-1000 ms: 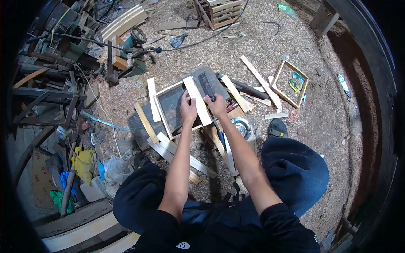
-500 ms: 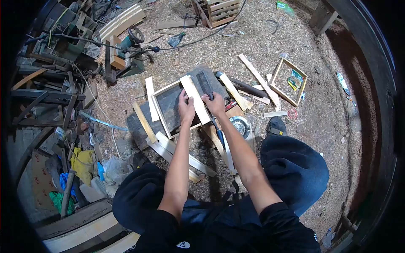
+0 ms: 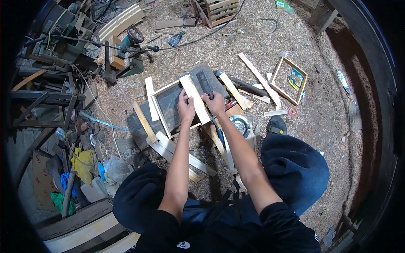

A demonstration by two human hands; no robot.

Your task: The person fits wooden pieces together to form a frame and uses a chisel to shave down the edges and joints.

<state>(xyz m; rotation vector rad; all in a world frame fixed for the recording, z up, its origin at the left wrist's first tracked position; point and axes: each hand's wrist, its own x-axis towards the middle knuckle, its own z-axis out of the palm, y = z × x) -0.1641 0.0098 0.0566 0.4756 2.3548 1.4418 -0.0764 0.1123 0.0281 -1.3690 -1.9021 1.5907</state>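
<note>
Board: pale, flat, straight-edged wood (image 3: 195, 98), laid aslant between the hands, over the right part of the frame.
Frame: a rectangle of thin, pale slats (image 3: 161, 115), rested on the slab.
Slab: dark, broad and dull-surfaced (image 3: 137, 125); its material cannot be told.
Left hand: half-curled (image 3: 186, 110), with thumb and fingertips set at the board's left edge; whether the board is pinched cannot be told.
Right hand: bent (image 3: 217, 104), with the thumb at the board's right edge and the other fingers curled by a dark bar (image 3: 203, 81); whether either is gripped cannot be told.
Board's place: right of the left hand, left of the right hand, both just beside it.
Near side: loose slats (image 3: 184, 157) are strewn below the frame; a blue-handled tool (image 3: 220, 135) is partly covered by the right forearm.
Right side: a round, shiny thing (image 3: 241, 125) is seen beside the right forearm; farther off, a small frame (image 3: 302, 89) is laid on the ground.
Ground: covered with pale, rough wood chips (image 3: 211, 50).
</note>
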